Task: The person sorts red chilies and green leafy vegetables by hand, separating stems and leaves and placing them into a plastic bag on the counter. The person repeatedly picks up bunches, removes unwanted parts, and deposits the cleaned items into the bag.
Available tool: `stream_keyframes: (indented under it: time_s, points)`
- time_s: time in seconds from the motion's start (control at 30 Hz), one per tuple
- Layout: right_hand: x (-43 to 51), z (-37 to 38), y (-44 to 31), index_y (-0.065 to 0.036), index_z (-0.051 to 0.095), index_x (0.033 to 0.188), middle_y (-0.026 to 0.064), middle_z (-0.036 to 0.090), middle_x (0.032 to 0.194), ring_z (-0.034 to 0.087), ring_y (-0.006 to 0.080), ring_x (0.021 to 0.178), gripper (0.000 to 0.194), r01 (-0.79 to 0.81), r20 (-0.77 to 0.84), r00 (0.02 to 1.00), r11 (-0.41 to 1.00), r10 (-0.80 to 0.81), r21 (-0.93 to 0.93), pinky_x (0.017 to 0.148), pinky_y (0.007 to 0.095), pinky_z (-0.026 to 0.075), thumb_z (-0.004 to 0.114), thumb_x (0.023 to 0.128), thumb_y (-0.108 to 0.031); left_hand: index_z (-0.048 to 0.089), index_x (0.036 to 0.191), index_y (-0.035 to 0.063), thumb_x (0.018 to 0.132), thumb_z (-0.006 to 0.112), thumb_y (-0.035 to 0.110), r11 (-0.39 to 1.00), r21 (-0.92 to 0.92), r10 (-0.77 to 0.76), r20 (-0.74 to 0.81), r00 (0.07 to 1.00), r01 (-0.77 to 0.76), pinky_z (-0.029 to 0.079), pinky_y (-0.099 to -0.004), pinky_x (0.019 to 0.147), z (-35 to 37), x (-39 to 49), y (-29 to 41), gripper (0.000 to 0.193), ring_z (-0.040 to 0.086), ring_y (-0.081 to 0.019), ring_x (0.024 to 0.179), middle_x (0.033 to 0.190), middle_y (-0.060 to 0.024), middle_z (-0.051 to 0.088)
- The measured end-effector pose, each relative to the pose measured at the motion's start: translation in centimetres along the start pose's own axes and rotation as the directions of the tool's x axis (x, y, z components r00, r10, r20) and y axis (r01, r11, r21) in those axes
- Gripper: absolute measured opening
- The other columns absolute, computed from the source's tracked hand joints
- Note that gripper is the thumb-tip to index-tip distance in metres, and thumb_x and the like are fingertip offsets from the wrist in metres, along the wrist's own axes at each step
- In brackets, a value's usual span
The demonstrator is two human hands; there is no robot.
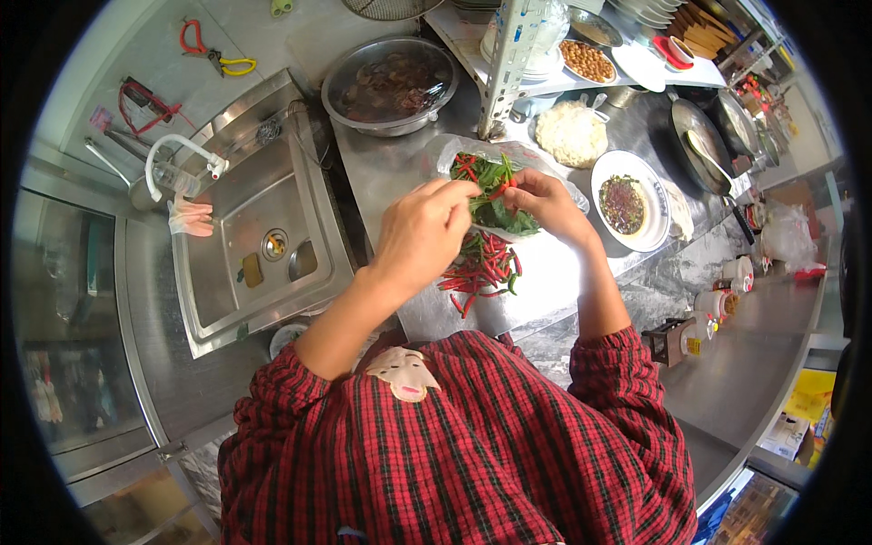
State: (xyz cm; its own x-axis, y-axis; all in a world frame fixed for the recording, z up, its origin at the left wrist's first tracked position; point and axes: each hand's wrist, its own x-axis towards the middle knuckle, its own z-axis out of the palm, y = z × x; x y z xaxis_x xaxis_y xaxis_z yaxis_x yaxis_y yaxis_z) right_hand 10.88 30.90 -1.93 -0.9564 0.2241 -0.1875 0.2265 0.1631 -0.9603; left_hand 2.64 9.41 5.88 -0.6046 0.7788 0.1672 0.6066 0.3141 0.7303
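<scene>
My left hand is over the left side of a clear plastic bag, fingers bent; whether its fingertips pinch anything is hidden. Between the thumb and fingers of my right hand is a red chili pepper, with green showing beside it. Inside the opened bag lie green leaves and several more red chilies. Just in front of the bag, a loose pile of red chilies with some green stems rests on the steel counter.
Left of the counter is a steel sink with a white faucet. A covered metal basin stands behind. To the right sit a white plate with dark sauce, a pale chopped heap and a black wok. A perforated shelf post rises behind the bag.
</scene>
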Motion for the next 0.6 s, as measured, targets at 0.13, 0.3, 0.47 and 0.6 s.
stream_keyframes:
  time_s: [0.13,0.3,0.47,0.6]
  points:
    - [-3.1,0.9,-3.3,-0.001,0.058,0.097,0.0027,0.061,0.087,0.054,0.0092,0.073,0.018,0.092,0.134,0.985,0.985,-0.111,0.144,0.069,0.0234,0.044,0.058,0.087,-0.016,0.056,0.114,0.0031,0.081,0.059,0.007,0.907,0.029,0.419,-0.179,0.890,-0.421,0.048,-0.0304,0.075,0.3,0.9,1.1,0.033,0.057,-0.0234,0.095,0.111,-0.0134,0.053]
    - [-5.4,2.8,-5.4,-0.002,0.057,0.097,-0.0019,0.054,0.072,0.046,0.0049,0.060,0.021,-0.002,0.175,0.982,0.927,-0.069,0.374,0.052,0.0195,0.038,0.058,0.088,-0.021,0.057,0.111,0.0022,0.084,0.059,0.012,0.910,-0.412,0.130,0.166,0.978,-0.051,0.044,-0.0227,0.060,-0.2,0.5,-0.1,0.028,0.053,-0.0091,0.069,0.089,-0.0038,0.058]
    - [-6.0,4.9,-5.3,-0.006,0.054,0.095,-0.0039,0.044,0.066,0.032,0.0038,0.049,0.021,-0.143,0.232,0.972,0.668,-0.045,0.731,0.041,0.0186,0.024,0.054,0.090,-0.027,0.052,0.112,0.0019,0.089,0.053,0.011,0.566,-0.766,-0.035,0.346,0.938,0.304,0.041,-0.0208,0.055,-0.9,-1.2,-1.5,0.026,0.053,-0.0080,0.061,0.075,-0.0019,0.057]
    - [-6.2,6.2,-4.9,-0.006,0.052,0.094,-0.0002,0.046,0.067,0.036,0.0078,0.051,0.021,-0.146,0.243,0.967,0.619,-0.074,0.771,0.044,0.0202,0.029,0.052,0.091,-0.027,0.050,0.113,0.0007,0.090,0.054,0.016,0.381,-0.826,-0.086,0.416,0.905,0.416,0.039,-0.0202,0.051,-1.3,-2.6,-2.4,0.028,0.052,-0.0091,0.056,0.078,-0.0052,0.057]
